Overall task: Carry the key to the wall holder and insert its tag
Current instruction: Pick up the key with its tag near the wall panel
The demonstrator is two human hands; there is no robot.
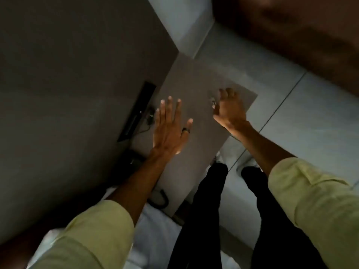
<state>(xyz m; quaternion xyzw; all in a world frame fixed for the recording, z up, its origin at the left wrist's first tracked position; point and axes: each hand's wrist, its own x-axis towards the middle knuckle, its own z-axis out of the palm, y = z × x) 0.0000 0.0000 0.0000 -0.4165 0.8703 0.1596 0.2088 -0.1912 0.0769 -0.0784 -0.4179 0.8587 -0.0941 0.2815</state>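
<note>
- Head view: two hands reach over one grey worktop [196, 78] in dim light.
- Left hand [171, 127] is flat, fingers [170, 107] spread wide and holding nothing; one dark ring [185, 130] sits on it.
- Right hand [230, 109] is held loosely open just beside one small metallic item, apparently the key [213, 102], on the worktop; whether it is gripped cannot be told.
- One dark slotted panel [138, 109] is mounted on the wall to the left, with cables [149, 117] beside it.
- Two pale sleeves [310, 206], two dark trouser legs [206, 210], and a tiled floor [310, 117].
</note>
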